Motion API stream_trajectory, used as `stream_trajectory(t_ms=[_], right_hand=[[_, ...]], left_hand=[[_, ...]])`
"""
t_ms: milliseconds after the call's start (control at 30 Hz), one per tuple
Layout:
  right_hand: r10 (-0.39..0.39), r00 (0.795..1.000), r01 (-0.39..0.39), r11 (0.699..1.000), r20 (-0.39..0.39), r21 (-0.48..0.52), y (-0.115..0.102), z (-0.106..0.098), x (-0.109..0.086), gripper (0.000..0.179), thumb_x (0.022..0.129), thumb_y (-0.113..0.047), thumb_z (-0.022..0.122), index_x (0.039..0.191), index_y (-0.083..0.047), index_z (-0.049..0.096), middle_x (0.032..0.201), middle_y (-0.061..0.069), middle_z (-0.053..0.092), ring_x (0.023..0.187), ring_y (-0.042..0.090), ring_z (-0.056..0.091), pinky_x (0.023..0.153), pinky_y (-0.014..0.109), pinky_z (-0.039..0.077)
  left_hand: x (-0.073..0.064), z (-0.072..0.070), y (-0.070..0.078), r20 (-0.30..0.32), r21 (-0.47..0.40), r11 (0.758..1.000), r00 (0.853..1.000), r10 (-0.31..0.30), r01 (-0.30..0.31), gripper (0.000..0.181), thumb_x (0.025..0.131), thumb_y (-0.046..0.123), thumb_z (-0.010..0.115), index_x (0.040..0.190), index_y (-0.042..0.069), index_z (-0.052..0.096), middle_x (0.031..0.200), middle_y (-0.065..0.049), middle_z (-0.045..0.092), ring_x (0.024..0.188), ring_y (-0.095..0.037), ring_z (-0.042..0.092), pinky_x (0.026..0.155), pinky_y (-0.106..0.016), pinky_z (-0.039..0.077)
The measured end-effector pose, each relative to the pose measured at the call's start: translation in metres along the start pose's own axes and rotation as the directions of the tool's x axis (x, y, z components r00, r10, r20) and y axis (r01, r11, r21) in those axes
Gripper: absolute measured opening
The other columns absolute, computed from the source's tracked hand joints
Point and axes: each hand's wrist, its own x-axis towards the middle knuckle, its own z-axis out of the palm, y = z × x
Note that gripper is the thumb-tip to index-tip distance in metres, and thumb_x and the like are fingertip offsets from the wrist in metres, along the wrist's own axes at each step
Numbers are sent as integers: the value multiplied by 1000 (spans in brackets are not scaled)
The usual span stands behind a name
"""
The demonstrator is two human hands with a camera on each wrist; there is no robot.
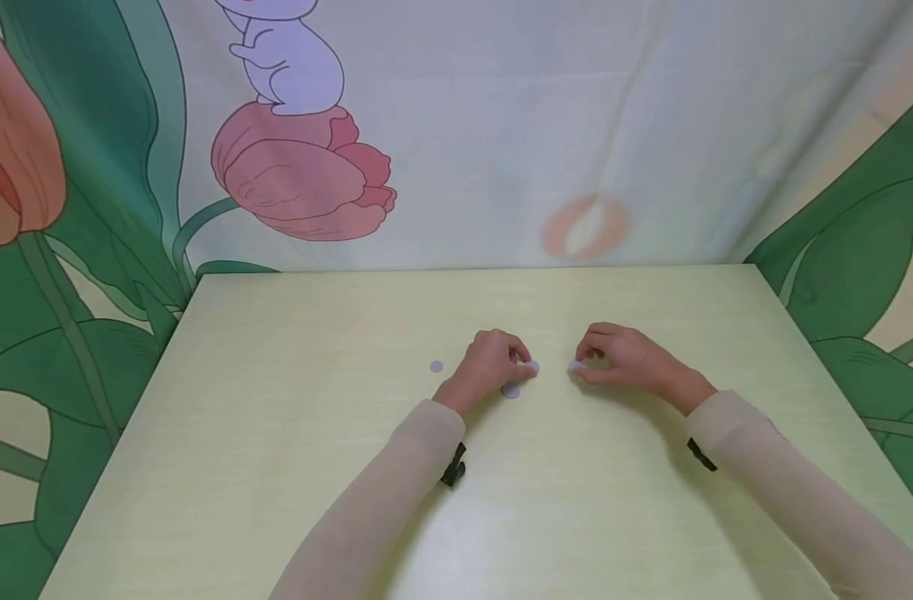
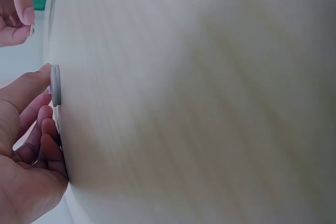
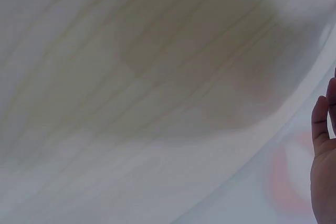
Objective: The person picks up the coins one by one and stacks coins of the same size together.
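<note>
Between thumb and forefinger, my left hand pinches a small, round, pale lilac disc low over the table. The left wrist view shows a thin disc edge-on, close to the tabletop, with fingertips at its side. Just right of it in the head view, my right hand pinches a similar disc by thumb and fingertips, facing the left hand across a small gap. Below the left hand lies another disc, partly covered by that hand. Only part of my right hand enters the right wrist view, its disc hidden.
One more pale disc lies on the table left of the left hand. The light wood-look table ends at a back edge. Behind it hangs a cloth printed with flowers and an animal figure. Dark straps show at both wrists.
</note>
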Motion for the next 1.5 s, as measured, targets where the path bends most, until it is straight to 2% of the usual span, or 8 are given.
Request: stream_trajectory(t_ms=[167, 367, 533, 700, 867, 1133, 1267, 1500], right_hand=[[-47, 999, 46, 999, -11, -3, -11, 6, 5, 15, 86, -27, 80, 92, -16, 71, 92, -9, 61, 84, 9, 58, 75, 29, 53], [-44, 999, 43, 998, -17, -34, -28, 13, 9, 15, 86, -27, 79, 91, -15, 71, 91, -6, 61, 84, 11, 60, 74, 30, 54], [1, 1000, -1, 998, 0, -58, -44, 19, 11, 15, 88, -26, 77, 91, -12, 72, 90, -3, 62, 83, 13, 58, 75, 33, 53], [95, 994, -93, 994, 49, -59, -53, 25, 12, 16, 92, -27, 73, 91, -11, 73, 89, -4, 62, 81, 13, 57, 76, 34, 52], [168, 983, -166, 986, 75, -34, -56, 28, 9, 15, 93, -27, 74, 93, -12, 71, 91, -5, 62, 81, 12, 56, 78, 33, 52], [130, 989, -136, 987, 76, 85, -56, 27, 8, 17, 92, -25, 76, 105, -14, 71, 98, -4, 63, 88, 13, 59, 82, 33, 52], [105, 992, -112, 988, 73, 106, -57, 27, 8, 16, 93, -23, 75, 106, -15, 74, 98, -4, 64, 87, 12, 60, 81, 32, 53], [142, 989, -147, 983, 51, 111, -52, 29, 7, 13, 92, -21, 77, 102, -13, 72, 96, -4, 64, 86, 11, 61, 81, 33, 54]], left_hand=[[0, -1, 1, 4, 14, 1000, 1000, -16, 16, 16, 87, 25, 82, 93, 11, 79, 74, 1, 57, 68, -12, 49, 60, -21, 39], [1, -1, 1, 9, 27, 999, 1000, -18, 18, 17, 87, 26, 83, 93, 11, 79, 74, 0, 57, 69, -12, 49, 60, -21, 38], [2, 0, 1, 12, 35, 999, 1000, -12, 12, 16, 87, 26, 82, 93, 11, 79, 75, 1, 57, 69, -12, 49, 60, -21, 38], [2, -1, 2, 11, 46, 999, 1000, -7, 7, 16, 88, 26, 82, 94, 11, 79, 75, 0, 57, 70, -12, 49, 60, -21, 38], [3, -2, 3, 16, 53, 999, 1000, 1, -2, 17, 89, 26, 81, 96, 11, 78, 76, 0, 57, 69, -12, 49, 60, -21, 38], [2, -2, 2, 3, 56, 998, 1000, 25, -25, 16, 88, 23, 82, 94, 9, 78, 73, 0, 56, 69, -12, 48, 60, -20, 37], [2, -2, 1, 2, 51, 998, 1000, 30, -30, 16, 87, 23, 83, 93, 9, 77, 72, 0, 56, 67, -12, 48, 58, -20, 37], [1, 0, 2, 24, 57, 998, 1000, 16, -17, 18, 89, 22, 80, 97, 6, 76, 74, 1, 56, 69, -11, 50, 61, -20, 39]])
